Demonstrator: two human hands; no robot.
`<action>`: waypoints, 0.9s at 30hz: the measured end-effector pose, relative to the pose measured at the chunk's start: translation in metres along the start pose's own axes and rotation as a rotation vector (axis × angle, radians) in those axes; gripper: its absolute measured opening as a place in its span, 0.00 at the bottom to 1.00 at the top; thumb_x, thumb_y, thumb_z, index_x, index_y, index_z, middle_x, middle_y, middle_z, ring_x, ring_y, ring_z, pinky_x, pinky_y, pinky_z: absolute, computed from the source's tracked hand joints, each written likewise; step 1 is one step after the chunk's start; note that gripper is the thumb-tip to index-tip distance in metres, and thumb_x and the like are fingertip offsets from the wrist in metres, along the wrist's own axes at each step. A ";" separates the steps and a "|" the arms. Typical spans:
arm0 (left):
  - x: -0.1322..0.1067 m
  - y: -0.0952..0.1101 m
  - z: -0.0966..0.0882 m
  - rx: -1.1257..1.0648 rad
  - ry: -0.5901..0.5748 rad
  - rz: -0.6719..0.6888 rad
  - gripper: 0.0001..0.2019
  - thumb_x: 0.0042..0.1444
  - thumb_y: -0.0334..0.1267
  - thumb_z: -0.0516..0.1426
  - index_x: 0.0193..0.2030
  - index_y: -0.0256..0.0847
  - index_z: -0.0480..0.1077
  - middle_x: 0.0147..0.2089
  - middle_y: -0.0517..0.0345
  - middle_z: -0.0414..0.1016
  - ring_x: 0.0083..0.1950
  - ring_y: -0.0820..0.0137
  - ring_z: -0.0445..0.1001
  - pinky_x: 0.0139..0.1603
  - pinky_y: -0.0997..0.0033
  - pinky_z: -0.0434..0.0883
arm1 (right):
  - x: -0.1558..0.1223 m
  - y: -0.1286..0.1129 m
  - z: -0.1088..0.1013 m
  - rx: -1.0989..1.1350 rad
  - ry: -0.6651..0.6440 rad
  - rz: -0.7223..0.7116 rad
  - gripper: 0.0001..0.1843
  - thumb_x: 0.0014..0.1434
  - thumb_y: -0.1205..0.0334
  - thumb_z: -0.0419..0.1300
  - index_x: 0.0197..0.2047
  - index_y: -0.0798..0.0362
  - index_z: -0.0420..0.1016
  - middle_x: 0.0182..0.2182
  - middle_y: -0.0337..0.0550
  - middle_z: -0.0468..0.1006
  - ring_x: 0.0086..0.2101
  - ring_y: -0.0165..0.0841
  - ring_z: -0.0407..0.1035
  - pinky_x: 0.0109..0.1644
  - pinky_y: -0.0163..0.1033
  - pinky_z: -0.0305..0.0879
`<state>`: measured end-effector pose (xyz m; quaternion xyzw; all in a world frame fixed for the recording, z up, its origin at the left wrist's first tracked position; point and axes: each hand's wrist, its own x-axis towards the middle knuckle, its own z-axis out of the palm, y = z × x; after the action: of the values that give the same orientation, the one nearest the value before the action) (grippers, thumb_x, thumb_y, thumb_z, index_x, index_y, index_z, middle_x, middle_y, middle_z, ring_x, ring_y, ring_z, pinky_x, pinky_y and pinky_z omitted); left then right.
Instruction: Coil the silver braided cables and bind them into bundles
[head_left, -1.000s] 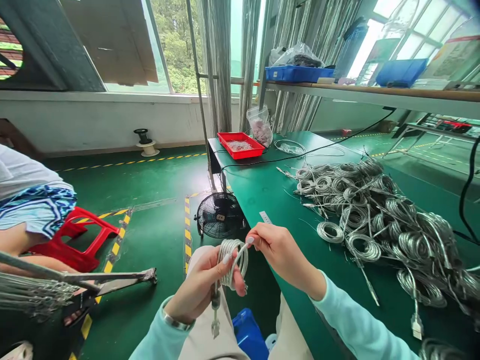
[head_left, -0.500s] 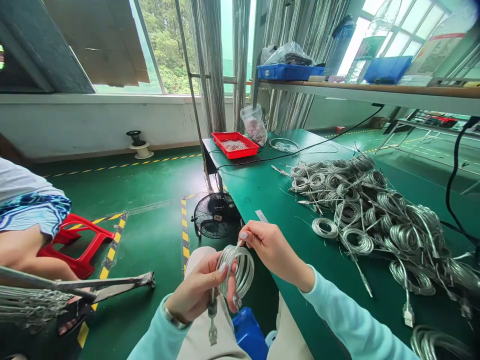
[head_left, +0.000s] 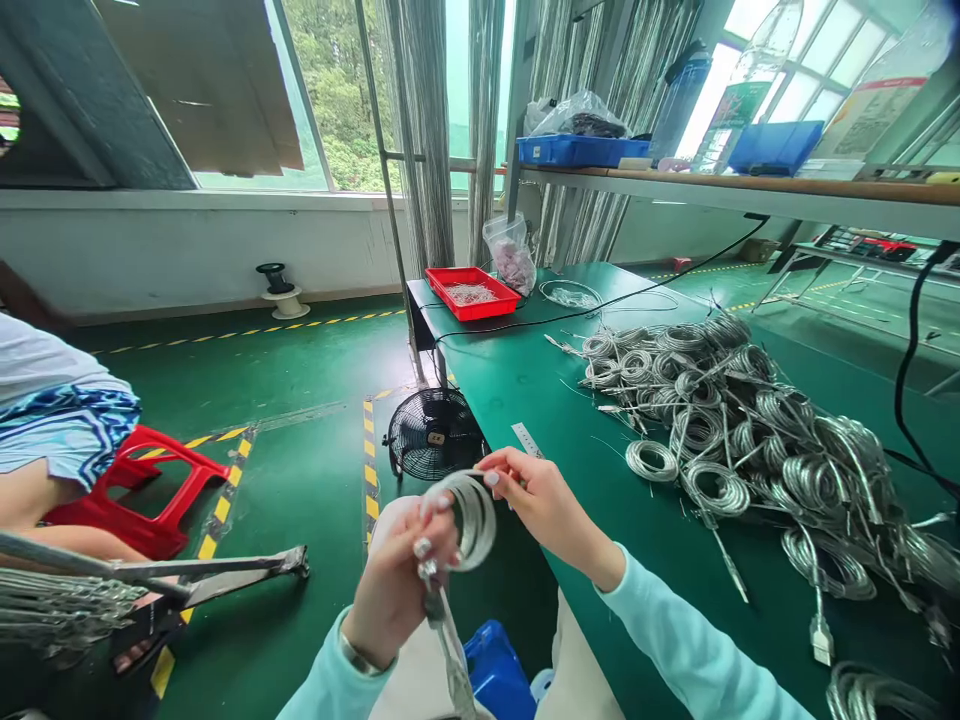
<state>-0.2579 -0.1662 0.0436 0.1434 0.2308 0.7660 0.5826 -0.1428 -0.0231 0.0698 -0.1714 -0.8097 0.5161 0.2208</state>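
My left hand (head_left: 401, 570) is closed around a coil of clear-jacketed silver USB cable (head_left: 478, 530), held above my lap. From under that hand a cable end with a connector (head_left: 454, 670) hangs down, blurred. My right hand (head_left: 536, 500) pinches at the top right of the coil, thumb and index finger pressed together; whether it grips the cable or a thin tie cannot be made out. On the green table (head_left: 495, 370) to the right lies a large pile of similar coiled cables (head_left: 697, 400), some with plugs sticking out.
A red tray (head_left: 472, 308) with thin pieces and a plastic bag (head_left: 511, 255) stand at the table's far end. A short ruler (head_left: 527, 440) lies by the near edge. A black fan (head_left: 433, 435) is on the floor. A seated person (head_left: 64, 430) is at left, near a red stool (head_left: 161, 500).
The coil has turned and shifted slightly left in my left hand, and its hanging connector has swung right. My right hand has moved slightly and remains pinched at the coil's top.
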 end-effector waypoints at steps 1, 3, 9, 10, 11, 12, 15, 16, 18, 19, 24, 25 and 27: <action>0.001 0.008 -0.003 -0.058 0.076 0.066 0.08 0.54 0.31 0.62 0.37 0.36 0.66 0.20 0.70 0.59 0.20 0.81 0.63 0.24 0.83 0.68 | -0.005 0.004 -0.001 0.028 -0.031 0.086 0.14 0.61 0.52 0.56 0.44 0.53 0.69 0.27 0.36 0.71 0.26 0.27 0.63 0.29 0.32 0.59; 0.001 0.027 -0.011 -0.179 0.179 0.208 0.07 0.55 0.26 0.59 0.38 0.37 0.65 0.21 0.70 0.62 0.22 0.80 0.67 0.22 0.84 0.67 | -0.018 0.013 -0.004 0.051 -0.095 0.246 0.17 0.57 0.57 0.60 0.48 0.53 0.66 0.28 0.36 0.71 0.27 0.27 0.64 0.28 0.32 0.61; 0.005 0.049 -0.035 -0.104 0.481 0.421 0.07 0.57 0.22 0.50 0.38 0.34 0.65 0.24 0.67 0.66 0.22 0.81 0.69 0.24 0.84 0.68 | -0.061 0.031 -0.010 -0.140 -0.123 0.420 0.09 0.64 0.61 0.51 0.41 0.53 0.70 0.33 0.43 0.75 0.30 0.32 0.69 0.29 0.35 0.63; 0.007 0.044 -0.037 0.038 0.510 0.415 0.04 0.58 0.24 0.51 0.37 0.34 0.66 0.23 0.66 0.67 0.22 0.80 0.69 0.26 0.83 0.69 | -0.064 0.032 -0.010 -0.268 -0.098 0.326 0.10 0.65 0.63 0.49 0.40 0.53 0.71 0.33 0.44 0.75 0.32 0.33 0.69 0.32 0.37 0.63; 0.008 0.037 -0.038 0.219 0.511 0.404 0.02 0.58 0.28 0.53 0.36 0.34 0.66 0.23 0.65 0.68 0.23 0.79 0.69 0.28 0.82 0.69 | -0.066 0.031 -0.011 -0.411 -0.070 0.194 0.11 0.66 0.66 0.48 0.39 0.54 0.71 0.32 0.44 0.75 0.33 0.34 0.68 0.36 0.39 0.63; 0.010 0.031 -0.039 0.424 0.483 0.393 0.03 0.59 0.31 0.55 0.35 0.34 0.67 0.23 0.63 0.69 0.24 0.78 0.69 0.29 0.80 0.69 | -0.066 0.029 -0.011 -0.550 -0.043 0.044 0.13 0.66 0.68 0.46 0.38 0.54 0.72 0.31 0.44 0.75 0.33 0.35 0.67 0.37 0.41 0.62; 0.011 0.014 -0.035 0.948 0.340 0.356 0.09 0.59 0.42 0.57 0.36 0.37 0.67 0.26 0.59 0.74 0.29 0.72 0.72 0.35 0.75 0.69 | -0.060 0.018 -0.012 -0.808 0.016 -0.314 0.13 0.66 0.72 0.46 0.35 0.55 0.70 0.29 0.42 0.73 0.31 0.35 0.63 0.37 0.41 0.57; 0.011 0.011 -0.033 1.042 0.300 0.337 0.11 0.59 0.45 0.56 0.37 0.38 0.67 0.28 0.58 0.75 0.30 0.71 0.73 0.36 0.73 0.69 | -0.056 0.013 -0.012 -0.834 0.027 -0.368 0.13 0.66 0.72 0.46 0.35 0.55 0.70 0.29 0.42 0.73 0.31 0.34 0.62 0.36 0.41 0.56; 0.010 0.010 -0.026 1.112 0.233 0.300 0.13 0.60 0.48 0.54 0.38 0.39 0.66 0.30 0.56 0.77 0.34 0.68 0.74 0.39 0.71 0.69 | -0.049 0.002 -0.012 -0.798 0.002 -0.397 0.12 0.66 0.72 0.47 0.35 0.55 0.69 0.30 0.41 0.73 0.31 0.33 0.62 0.36 0.40 0.55; 0.009 0.010 -0.023 1.111 0.190 0.274 0.13 0.61 0.48 0.53 0.38 0.39 0.66 0.30 0.55 0.77 0.36 0.67 0.74 0.41 0.69 0.69 | -0.045 -0.003 -0.011 -0.743 -0.023 -0.386 0.12 0.66 0.71 0.47 0.35 0.55 0.69 0.30 0.41 0.73 0.31 0.33 0.61 0.36 0.40 0.55; 0.005 0.010 -0.008 1.023 -0.009 0.085 0.14 0.61 0.48 0.52 0.36 0.39 0.69 0.30 0.55 0.77 0.35 0.67 0.74 0.40 0.70 0.69 | -0.020 -0.014 -0.007 -0.272 -0.047 -0.174 0.13 0.68 0.64 0.46 0.32 0.54 0.67 0.29 0.39 0.70 0.31 0.30 0.62 0.35 0.35 0.57; 0.004 0.009 -0.005 0.980 -0.026 0.046 0.14 0.61 0.49 0.53 0.35 0.39 0.69 0.30 0.55 0.77 0.34 0.68 0.74 0.39 0.70 0.69 | -0.015 -0.013 -0.007 -0.188 -0.028 -0.127 0.14 0.68 0.62 0.46 0.32 0.54 0.66 0.28 0.38 0.69 0.30 0.29 0.61 0.34 0.35 0.57; 0.003 0.006 -0.002 0.855 -0.049 -0.017 0.14 0.61 0.49 0.54 0.35 0.38 0.69 0.27 0.56 0.76 0.32 0.68 0.74 0.38 0.70 0.70 | -0.006 -0.011 -0.006 -0.063 -0.001 -0.059 0.17 0.68 0.57 0.46 0.31 0.54 0.67 0.26 0.37 0.67 0.29 0.28 0.60 0.33 0.34 0.57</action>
<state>-0.2647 -0.1653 0.0453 0.3882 0.5147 0.5929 0.4825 -0.1354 -0.0259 0.0808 -0.1540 -0.8303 0.4836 0.2301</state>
